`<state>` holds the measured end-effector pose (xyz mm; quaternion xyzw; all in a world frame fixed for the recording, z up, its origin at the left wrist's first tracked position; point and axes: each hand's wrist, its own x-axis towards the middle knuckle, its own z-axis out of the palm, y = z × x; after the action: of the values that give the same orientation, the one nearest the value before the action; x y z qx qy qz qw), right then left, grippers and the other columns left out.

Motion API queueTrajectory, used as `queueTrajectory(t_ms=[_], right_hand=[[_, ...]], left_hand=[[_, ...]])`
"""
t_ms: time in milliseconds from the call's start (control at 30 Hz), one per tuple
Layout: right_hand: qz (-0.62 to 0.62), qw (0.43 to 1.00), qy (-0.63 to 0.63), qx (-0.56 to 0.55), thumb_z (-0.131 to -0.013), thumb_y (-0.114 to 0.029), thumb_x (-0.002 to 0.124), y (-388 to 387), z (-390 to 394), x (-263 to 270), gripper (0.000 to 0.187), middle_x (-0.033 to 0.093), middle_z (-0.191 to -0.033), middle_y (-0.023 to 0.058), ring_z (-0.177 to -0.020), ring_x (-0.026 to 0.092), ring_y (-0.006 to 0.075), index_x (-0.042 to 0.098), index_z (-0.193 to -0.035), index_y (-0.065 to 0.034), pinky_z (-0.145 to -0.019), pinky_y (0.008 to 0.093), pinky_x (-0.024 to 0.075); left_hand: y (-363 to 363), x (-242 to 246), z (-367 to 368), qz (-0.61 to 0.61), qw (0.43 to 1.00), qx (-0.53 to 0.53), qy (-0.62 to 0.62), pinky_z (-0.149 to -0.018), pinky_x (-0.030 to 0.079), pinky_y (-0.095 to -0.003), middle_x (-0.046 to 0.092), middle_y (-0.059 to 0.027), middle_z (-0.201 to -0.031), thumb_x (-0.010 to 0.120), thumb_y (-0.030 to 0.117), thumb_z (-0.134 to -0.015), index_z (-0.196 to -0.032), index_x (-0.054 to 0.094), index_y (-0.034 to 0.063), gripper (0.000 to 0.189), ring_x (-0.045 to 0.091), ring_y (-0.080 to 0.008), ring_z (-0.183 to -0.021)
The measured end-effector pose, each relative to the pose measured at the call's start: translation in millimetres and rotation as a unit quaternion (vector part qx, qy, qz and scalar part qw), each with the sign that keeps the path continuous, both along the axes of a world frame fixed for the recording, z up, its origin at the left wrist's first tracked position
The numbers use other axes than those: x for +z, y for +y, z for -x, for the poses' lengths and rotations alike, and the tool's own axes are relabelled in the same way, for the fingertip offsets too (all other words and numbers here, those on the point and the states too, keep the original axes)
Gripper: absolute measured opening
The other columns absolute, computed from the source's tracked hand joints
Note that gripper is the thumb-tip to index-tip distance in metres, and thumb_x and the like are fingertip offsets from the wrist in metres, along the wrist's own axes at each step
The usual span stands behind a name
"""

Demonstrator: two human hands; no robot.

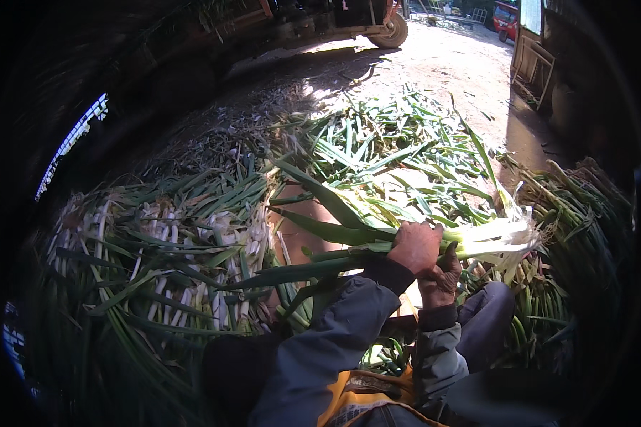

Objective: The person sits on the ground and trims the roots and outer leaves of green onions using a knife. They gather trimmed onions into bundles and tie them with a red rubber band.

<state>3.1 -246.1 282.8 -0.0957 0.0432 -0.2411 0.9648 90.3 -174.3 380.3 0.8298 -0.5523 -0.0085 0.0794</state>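
Observation:
My left hand (416,245) is closed around a few leek-like stalks (491,237), whose white root ends point right and whose broad green leaves (320,224) fan out to the left. Just below it, my right hand (440,280) is against the same stalks, its thumb raised along their near side; part of its grip is hidden. Thin roots fringe the white ends. A pale loose leaf (505,267) hangs beneath them. To my left lies a broad heap of white-stemmed stalks (173,299), with green leaves strewn over it.
Stripped leaves (374,139) litter the sunlit ground ahead. More leafy stalks (534,315) are piled by my right knee (486,320). A vehicle wheel (390,32) stands at the back, and a wooden frame (534,69) leans at right. A red vehicle (505,21) is farther off.

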Motion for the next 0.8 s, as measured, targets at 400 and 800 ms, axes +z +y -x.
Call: queueTrajectory(t_ms=[400,800], right_hand=[[0.148,0.986,-0.012,0.081,-0.094,-0.042,0.062,10.7,0.9,34.9,0.055,0.061,-0.124,0.0133,-0.114,0.058,0.0261,0.052,-0.132,-0.0038,-0.101,0.0403,0.0438],[0.682,0.644,-0.301,0.172,-0.085,-0.05,0.07,306.3,-128.0,324.0,0.072,0.065,-0.119,0.0171,-0.111,0.06,0.0304,0.051,-0.134,-0.0001,-0.099,0.0399,0.044]], left_hand=[[17.4,12.2,40.7,0.058,0.987,0.092,-0.115,-0.075,0.042,-0.0422,0.06,-0.007,-0.085,0.061,0.029,-0.078,-0.094,0.068,0.0084,0.027,0.061,-0.0245,-0.085],[426.5,321.0,-29.3,0.036,0.813,0.405,-0.417,-0.086,0.053,-0.0453,0.07,-0.0158,-0.106,0.082,0.029,-0.065,-0.132,0.056,0.0146,0.073,0.067,-0.0328,-0.098]])
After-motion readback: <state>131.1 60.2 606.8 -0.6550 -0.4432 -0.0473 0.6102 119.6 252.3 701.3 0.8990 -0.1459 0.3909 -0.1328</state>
